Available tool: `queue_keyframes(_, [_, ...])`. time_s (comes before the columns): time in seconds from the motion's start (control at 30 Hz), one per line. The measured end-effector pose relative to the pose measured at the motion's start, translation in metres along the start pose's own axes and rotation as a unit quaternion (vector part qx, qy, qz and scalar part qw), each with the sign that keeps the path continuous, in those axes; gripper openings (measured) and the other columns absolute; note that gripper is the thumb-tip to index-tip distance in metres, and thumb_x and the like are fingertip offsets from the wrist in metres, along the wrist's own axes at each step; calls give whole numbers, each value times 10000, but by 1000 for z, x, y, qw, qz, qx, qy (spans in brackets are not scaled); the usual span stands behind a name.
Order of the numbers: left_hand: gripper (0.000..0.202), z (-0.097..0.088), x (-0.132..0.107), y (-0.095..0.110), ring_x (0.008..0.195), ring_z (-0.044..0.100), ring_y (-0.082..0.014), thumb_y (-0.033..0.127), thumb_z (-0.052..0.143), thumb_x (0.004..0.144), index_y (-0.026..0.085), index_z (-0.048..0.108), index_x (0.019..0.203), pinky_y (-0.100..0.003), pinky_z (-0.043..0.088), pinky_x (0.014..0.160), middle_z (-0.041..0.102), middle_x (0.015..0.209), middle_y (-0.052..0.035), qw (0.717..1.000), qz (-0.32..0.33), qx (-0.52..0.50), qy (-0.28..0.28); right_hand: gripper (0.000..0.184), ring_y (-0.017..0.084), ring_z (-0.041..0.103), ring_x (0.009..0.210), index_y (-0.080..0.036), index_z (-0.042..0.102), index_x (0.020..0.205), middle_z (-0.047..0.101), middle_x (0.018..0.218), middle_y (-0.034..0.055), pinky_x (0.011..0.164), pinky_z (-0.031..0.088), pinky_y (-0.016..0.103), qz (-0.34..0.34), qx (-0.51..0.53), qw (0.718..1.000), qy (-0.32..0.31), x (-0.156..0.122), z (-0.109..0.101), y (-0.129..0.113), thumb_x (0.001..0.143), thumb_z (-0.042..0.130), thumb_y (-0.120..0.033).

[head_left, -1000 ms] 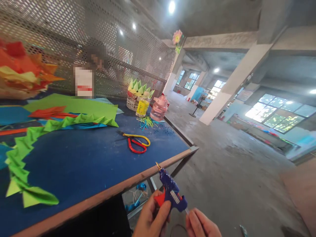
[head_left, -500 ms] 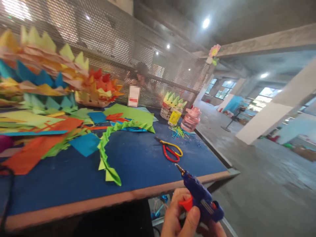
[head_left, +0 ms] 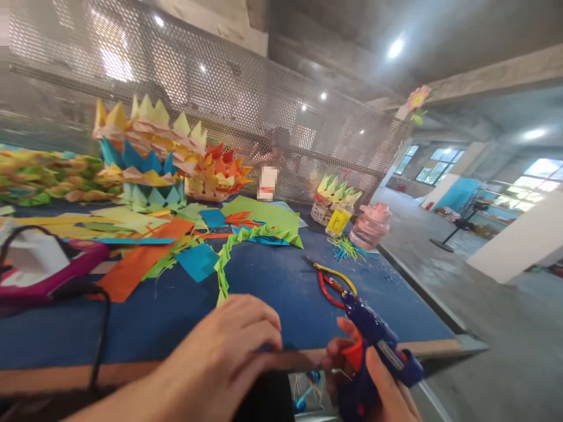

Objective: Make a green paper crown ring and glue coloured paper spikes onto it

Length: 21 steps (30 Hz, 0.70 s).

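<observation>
The glue gun (head_left: 372,325) has changed hands: a second ago the left hand (head_left: 237,340) gripped it while the other pinched a stick at its rear; the right hand (head_left: 387,387) now has it alone, which leaves the left free of it. The gun hangs over the front edge of the table (head_left: 272,284), toward the front right corner, its nozzle aimed up and inward, overlapping the scissors (head_left: 335,271) in view.

The right hand wraps the handle, fingers by the red trigger (head_left: 353,353). The left forearm slants in from below—palm down, fingers loosely curled—over the front edge, just before the green folded strip (head_left: 223,264); I cannot tell whether it holds anything.
</observation>
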<state>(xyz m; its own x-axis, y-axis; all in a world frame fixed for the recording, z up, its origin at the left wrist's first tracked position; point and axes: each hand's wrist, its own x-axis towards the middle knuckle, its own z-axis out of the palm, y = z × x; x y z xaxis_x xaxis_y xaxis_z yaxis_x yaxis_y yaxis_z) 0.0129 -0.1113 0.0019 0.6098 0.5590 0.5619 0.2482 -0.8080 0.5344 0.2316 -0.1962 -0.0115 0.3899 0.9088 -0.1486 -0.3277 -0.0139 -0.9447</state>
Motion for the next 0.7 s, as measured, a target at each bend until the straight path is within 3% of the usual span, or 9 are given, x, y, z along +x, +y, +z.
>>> queue_keyframes(0.07, [279,-28,-2,-16,1153,491,-212,58,404,879,235,619,865,-353,398,943,563,1213,-39,997,35,54,-43,441,139,632,545,-224,658,1038,701,781,44,455,459,219,23,-5,999,-21,2,5,-6,740,703,-547])
queue_keyframes(0.17, [260,-54,1,-41,1250,421,-222,84,459,883,270,639,903,-382,338,1023,533,1277,-15,988,42,97,-110,434,80,527,422,-174,660,978,653,670,24,407,390,188,7,-78,995,-67,4,10,-12,763,676,-550])
queue_keyframes(0.27, [216,-57,5,-59,1230,456,-211,116,527,871,289,649,915,-377,306,1056,573,1232,0,977,60,103,-178,425,56,484,409,-150,654,931,605,622,5,404,353,169,19,-124,989,-76,7,15,-17,790,643,-551])
queue_keyframes(0.33, [189,-52,7,-67,1182,496,-202,113,553,854,274,643,896,-375,286,1065,616,1148,2,974,66,103,-189,443,41,450,397,-138,652,871,552,577,-18,399,319,159,35,-152,983,-100,9,18,-20,802,614,-574])
queue_keyframes(0.5, [180,-35,12,-73,915,593,-152,82,491,875,221,601,842,-363,341,991,655,854,19,986,90,67,-123,509,35,429,406,-129,652,769,472,544,-45,420,278,165,17,-253,954,-162,16,21,-23,809,561,-629])
queue_keyframes(0.7, [144,-21,27,-70,725,576,-146,158,464,934,174,563,831,-323,429,781,639,772,-5,985,93,138,-34,446,85,453,466,-164,666,838,498,572,-33,448,354,202,-62,-365,918,-138,28,16,-20,832,546,-594])
